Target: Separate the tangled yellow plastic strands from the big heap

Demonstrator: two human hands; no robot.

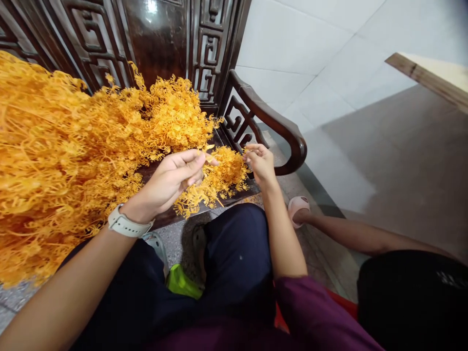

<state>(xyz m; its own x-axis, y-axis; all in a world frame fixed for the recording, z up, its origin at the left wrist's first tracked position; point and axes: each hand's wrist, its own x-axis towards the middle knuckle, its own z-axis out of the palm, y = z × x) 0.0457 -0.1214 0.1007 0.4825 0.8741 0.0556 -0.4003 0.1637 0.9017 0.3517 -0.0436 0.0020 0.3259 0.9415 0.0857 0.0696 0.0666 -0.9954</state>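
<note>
Left hand (168, 183) half-closing over an orange dried sprig cluster (215, 180), grip unclear; right hand (260, 163) pinching its upper end, long axis slanting up toward the right hand, with a heaped orange sprig mass (62, 146) lying left of the left hand across a carved wooden settee (272, 114).

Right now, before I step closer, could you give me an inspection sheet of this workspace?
Surface: dark carved wooden bench with a curved armrest.
Job's things: large heap of orange sprigs and a small clump on the seat.
Clutter: green shoe on the floor below.
Hands: left hand, wearing a white watch, and right hand are both at the small clump.
Cables: nothing seen.
Surroundings: white tiled wall, wooden board, a nearby person's foot in a pink slipper.
</note>
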